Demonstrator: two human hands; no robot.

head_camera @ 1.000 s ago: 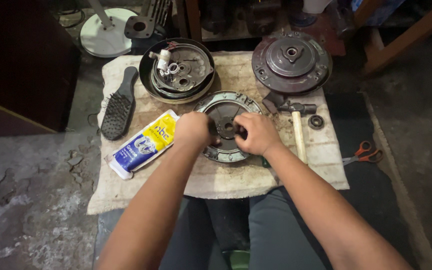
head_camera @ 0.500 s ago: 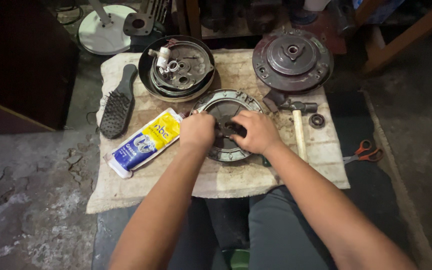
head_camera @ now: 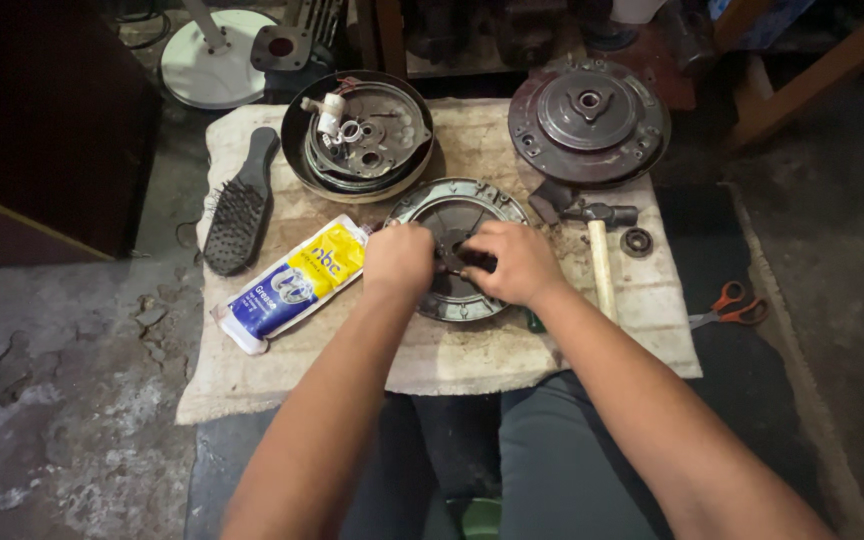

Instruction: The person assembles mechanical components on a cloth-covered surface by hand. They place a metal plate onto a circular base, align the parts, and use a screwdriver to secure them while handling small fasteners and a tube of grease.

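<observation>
Head view looks down on a worn cloth spread in front of the person's knees. Both hands meet over a round metal plate lying near the middle of the cloth. Left hand rests on the plate's left part, fingers curled together at its centre; right hand covers the right part, fingers pinching a small dark part, possibly a hub piece, though it is too hidden to tell. Left of the plate lies a blue, yellow and white tube, and further left a dark brush. Beyond the plate sits a dark bowl of metal parts, and far right a large round disc. A hammer lies just right of the right hand, with orange scissors off the cloth to the right.
</observation>
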